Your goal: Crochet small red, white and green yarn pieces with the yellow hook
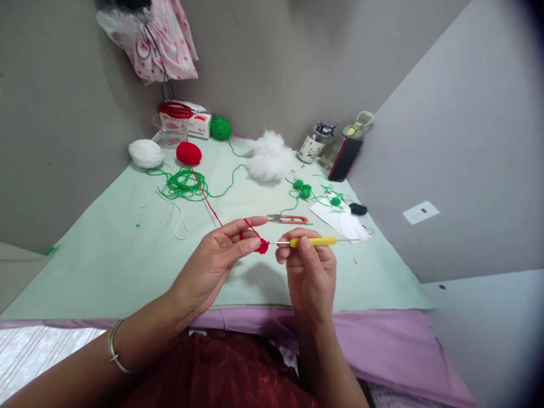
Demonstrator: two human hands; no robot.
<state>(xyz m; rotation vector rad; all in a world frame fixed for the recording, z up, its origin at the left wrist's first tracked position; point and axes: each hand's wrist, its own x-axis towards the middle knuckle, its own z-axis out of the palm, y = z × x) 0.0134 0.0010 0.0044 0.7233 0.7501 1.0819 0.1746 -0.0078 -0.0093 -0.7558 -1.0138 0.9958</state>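
A small red crocheted piece is pinched between the thumb and fingers of my left hand, with red yarn running over the raised index finger. That yarn leads back to a red ball at the back left. My right hand grips a crochet hook by its yellow handle. The hook's thin metal shaft points left and its tip meets the red piece. Just beyond my hands lie orange-handled thread snips.
Behind are white yarn, loose green yarn, a green ball, a box and white stuffing. At the right are small green pieces, white paper, a pen cup, a phone and a bottle.
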